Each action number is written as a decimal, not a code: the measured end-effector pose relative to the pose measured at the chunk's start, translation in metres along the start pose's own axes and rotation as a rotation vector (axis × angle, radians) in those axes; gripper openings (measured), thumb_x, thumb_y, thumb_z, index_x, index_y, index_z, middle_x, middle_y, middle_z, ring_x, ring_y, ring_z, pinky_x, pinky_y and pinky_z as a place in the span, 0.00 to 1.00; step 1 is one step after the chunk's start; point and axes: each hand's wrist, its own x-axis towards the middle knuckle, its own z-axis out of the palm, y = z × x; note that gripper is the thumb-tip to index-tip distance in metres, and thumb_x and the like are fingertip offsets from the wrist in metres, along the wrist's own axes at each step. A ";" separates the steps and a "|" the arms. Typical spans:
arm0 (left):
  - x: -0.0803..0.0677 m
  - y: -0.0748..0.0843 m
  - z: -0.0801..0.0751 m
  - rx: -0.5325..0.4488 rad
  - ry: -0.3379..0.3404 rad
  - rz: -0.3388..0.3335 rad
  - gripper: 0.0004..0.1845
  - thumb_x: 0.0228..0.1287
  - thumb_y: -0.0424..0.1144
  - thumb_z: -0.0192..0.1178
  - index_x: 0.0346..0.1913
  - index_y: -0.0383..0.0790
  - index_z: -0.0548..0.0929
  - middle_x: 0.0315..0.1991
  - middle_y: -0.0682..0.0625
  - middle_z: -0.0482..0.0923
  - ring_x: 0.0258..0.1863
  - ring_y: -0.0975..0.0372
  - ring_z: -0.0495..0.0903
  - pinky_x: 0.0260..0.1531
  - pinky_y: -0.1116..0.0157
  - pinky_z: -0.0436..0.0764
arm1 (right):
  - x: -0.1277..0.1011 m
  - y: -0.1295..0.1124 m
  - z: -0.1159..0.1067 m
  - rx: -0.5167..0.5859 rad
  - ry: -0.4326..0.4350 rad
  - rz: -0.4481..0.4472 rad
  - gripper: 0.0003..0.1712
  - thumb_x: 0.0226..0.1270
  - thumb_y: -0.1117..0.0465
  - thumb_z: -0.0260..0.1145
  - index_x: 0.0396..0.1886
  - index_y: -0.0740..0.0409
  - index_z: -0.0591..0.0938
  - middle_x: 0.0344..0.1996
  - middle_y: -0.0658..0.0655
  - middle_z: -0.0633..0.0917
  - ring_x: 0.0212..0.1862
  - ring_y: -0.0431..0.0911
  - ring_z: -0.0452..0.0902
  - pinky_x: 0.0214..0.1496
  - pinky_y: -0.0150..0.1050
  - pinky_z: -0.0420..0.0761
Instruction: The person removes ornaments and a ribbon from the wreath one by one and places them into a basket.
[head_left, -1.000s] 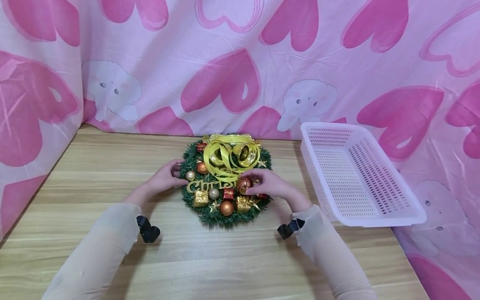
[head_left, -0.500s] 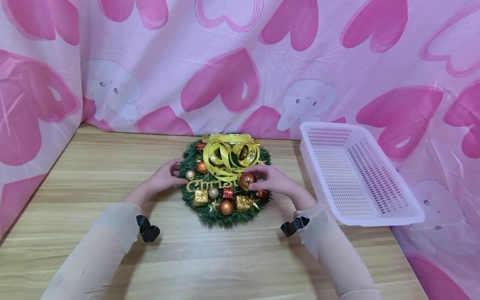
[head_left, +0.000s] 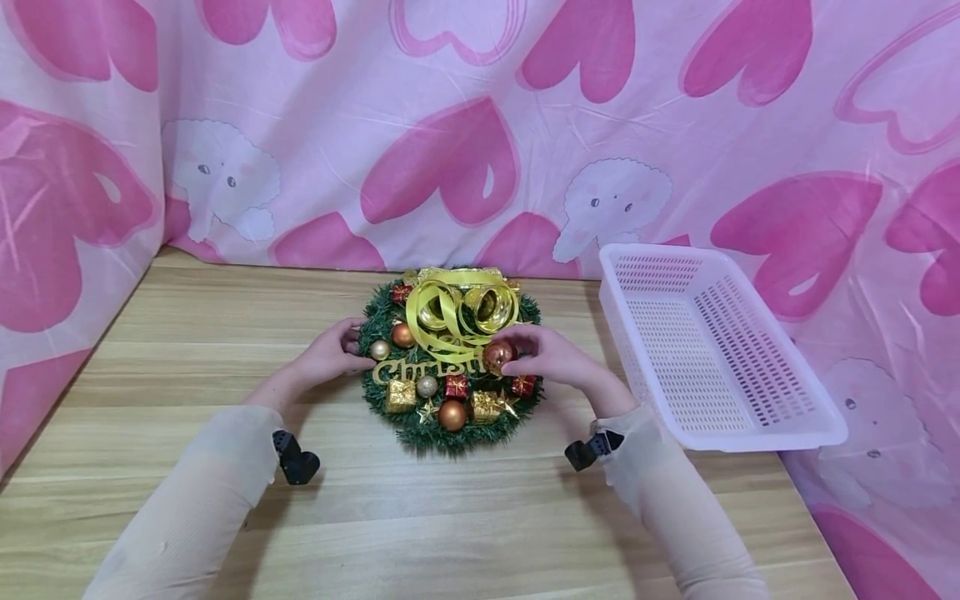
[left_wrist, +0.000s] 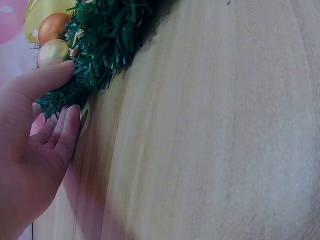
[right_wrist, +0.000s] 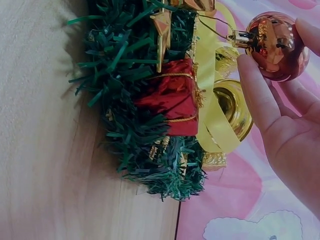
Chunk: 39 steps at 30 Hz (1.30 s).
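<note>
A green tinsel wreath (head_left: 423,432) lies on the wooden table, dressed with a gold ribbon bow (head_left: 457,315), gold bells, small baubles, gift boxes and a gold "Christmas" sign. My right hand (head_left: 551,358) pinches a copper bauble (head_left: 497,356) (right_wrist: 274,46) and holds it a little above the wreath's right side; a thin thread still ties it to the wreath (right_wrist: 145,115). My left hand (head_left: 330,354) (left_wrist: 35,140) rests against the wreath's left edge (left_wrist: 100,50), thumb on the tinsel, fingers straight along the table.
A white perforated plastic basket (head_left: 757,437) stands tilted at the right of the table, close to my right forearm. A pink heart-print cloth hangs behind and to both sides. Bare wooden tabletop (head_left: 450,517) lies in front of the wreath.
My right hand has lifted the copper bauble up and slightly right off the wreath. The left hand and the wreath have stayed put.
</note>
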 end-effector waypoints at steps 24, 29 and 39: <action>-0.002 0.005 0.000 -0.023 -0.014 -0.005 0.45 0.53 0.33 0.65 0.71 0.31 0.51 0.58 0.30 0.63 0.48 0.49 0.69 0.31 0.70 0.79 | -0.009 -0.017 -0.024 -0.086 0.077 -0.018 0.30 0.54 0.63 0.68 0.59 0.62 0.73 0.49 0.62 0.80 0.52 0.51 0.75 0.56 0.42 0.76; -0.002 0.004 -0.001 -0.038 -0.017 -0.011 0.46 0.53 0.33 0.65 0.71 0.32 0.50 0.58 0.30 0.62 0.48 0.50 0.69 0.33 0.71 0.79 | -0.011 -0.022 -0.034 -0.087 0.104 -0.022 0.30 0.55 0.64 0.68 0.59 0.63 0.73 0.48 0.62 0.80 0.51 0.51 0.75 0.55 0.40 0.76; -0.002 0.002 -0.001 -0.034 -0.011 -0.004 0.45 0.52 0.32 0.65 0.71 0.31 0.51 0.57 0.31 0.63 0.47 0.51 0.70 0.33 0.71 0.79 | -0.017 -0.026 -0.054 -0.044 0.158 -0.025 0.29 0.57 0.67 0.66 0.60 0.65 0.72 0.51 0.65 0.78 0.49 0.41 0.75 0.51 0.30 0.76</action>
